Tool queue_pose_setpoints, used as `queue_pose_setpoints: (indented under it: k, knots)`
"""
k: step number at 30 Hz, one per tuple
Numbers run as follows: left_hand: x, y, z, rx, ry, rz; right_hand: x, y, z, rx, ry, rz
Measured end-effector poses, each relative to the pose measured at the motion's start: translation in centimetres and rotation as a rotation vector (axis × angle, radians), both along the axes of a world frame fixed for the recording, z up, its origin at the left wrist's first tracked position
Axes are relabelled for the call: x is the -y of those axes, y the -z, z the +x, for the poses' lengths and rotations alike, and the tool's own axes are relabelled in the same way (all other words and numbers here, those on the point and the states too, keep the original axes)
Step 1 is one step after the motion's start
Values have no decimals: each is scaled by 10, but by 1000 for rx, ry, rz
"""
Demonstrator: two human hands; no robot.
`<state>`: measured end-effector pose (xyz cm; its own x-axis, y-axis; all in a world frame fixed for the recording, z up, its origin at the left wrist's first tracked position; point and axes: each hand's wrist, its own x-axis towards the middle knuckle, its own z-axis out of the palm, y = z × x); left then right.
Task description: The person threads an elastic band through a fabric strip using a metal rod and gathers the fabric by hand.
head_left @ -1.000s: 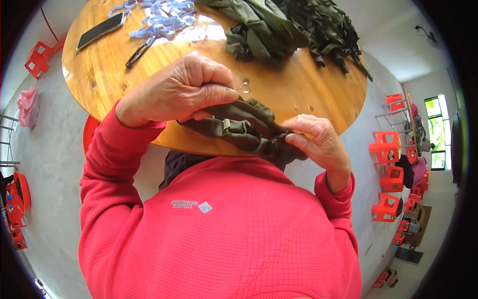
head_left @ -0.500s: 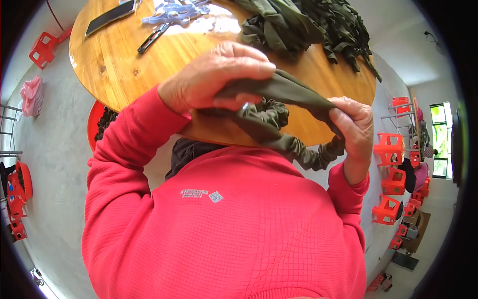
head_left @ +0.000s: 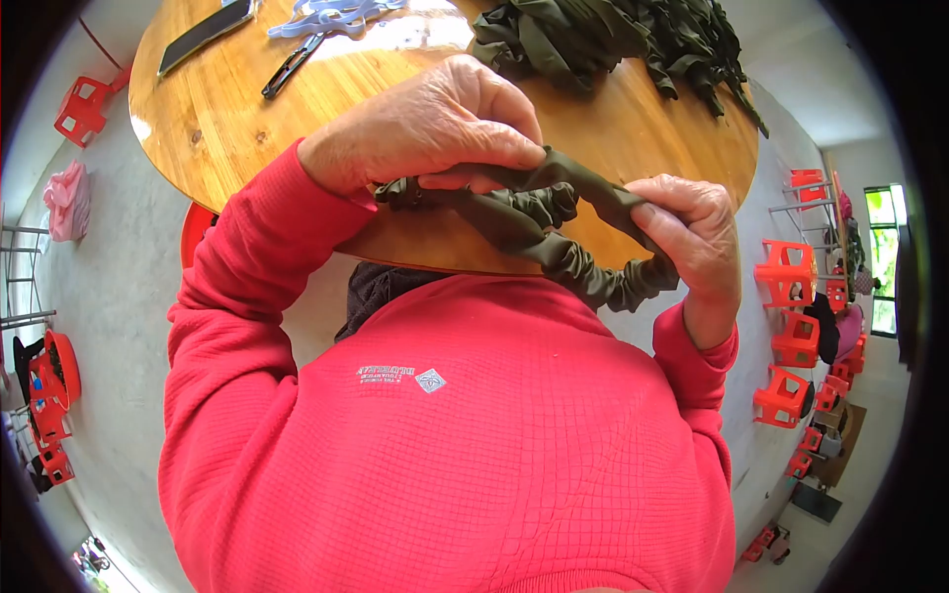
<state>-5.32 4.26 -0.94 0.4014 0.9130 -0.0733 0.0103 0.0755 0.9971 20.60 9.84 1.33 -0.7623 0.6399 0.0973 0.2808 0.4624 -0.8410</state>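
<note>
Between my hands, in front of my chest at the table's near edge, is a dark green gathered fabric band [head_left: 591,280]. It forms a loop, with the upper stretch smooth and the lower part ruffled. My left hand [head_left: 460,124] pinches the upper stretch between thumb and fingers. At the other end of that stretch, my right hand [head_left: 692,222] grips the band, thumb on top. Part of the band bunches behind and below the left hand, where the fingers hide some of it.
The round wooden table [head_left: 227,128] holds a pile of dark green fabric strips [head_left: 563,44], light blue straps [head_left: 331,18], a phone [head_left: 206,38] and a black-handled tool [head_left: 292,67], perhaps a cutter. Red stools [head_left: 786,272] and a pink bag [head_left: 67,203] stand around on the floor.
The stretch of band between my hands has become narrower and more bunched. My right hand is slightly lower and the loop's bottom slightly higher. The view has shifted a little.
</note>
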Motion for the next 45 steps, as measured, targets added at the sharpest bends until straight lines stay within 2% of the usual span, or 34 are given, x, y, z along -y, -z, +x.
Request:
queue_pose_setpoints:
  k: [3,5,8,9,11,13,23,27,30,32,35,37,41,43,45]
  knots:
    - [-3,-10,4,-101,91,56,1,3,2,-46,12,-40]
    - [-6,-14,11,-149,82,191,0,-3,9,29,-18,-49]
    - [-5,-24,16,-297,-16,106,-8,-2,27,-17,-127,-47]
    - [-4,-22,19,-300,-41,103,-5,-3,29,15,-145,-48]
    - [-2,-13,21,-73,-58,-44,-2,6,30,-127,-194,-11]
    - [3,-14,25,15,-18,-74,4,6,34,-156,-167,10]
    - [1,-9,31,-123,-12,40,9,21,25,-218,-146,21]
    - [-4,2,23,-33,-87,86,10,27,18,-280,-149,24]
    - [0,-9,34,-153,-56,66,6,28,24,-267,-156,52]
    - [0,-20,39,-344,-17,122,6,18,34,-173,-147,78]
    - [-3,-15,33,-366,-25,181,7,10,37,-49,-124,16]
    - [-7,-7,33,-330,18,373,11,17,35,-84,-72,-15]
    - [-6,0,42,-244,162,98,25,24,16,-74,-33,5]
    - [-8,11,38,-64,156,31,26,30,10,-78,-24,6]
    - [-8,11,37,-71,145,36,25,35,11,-92,-10,-57]
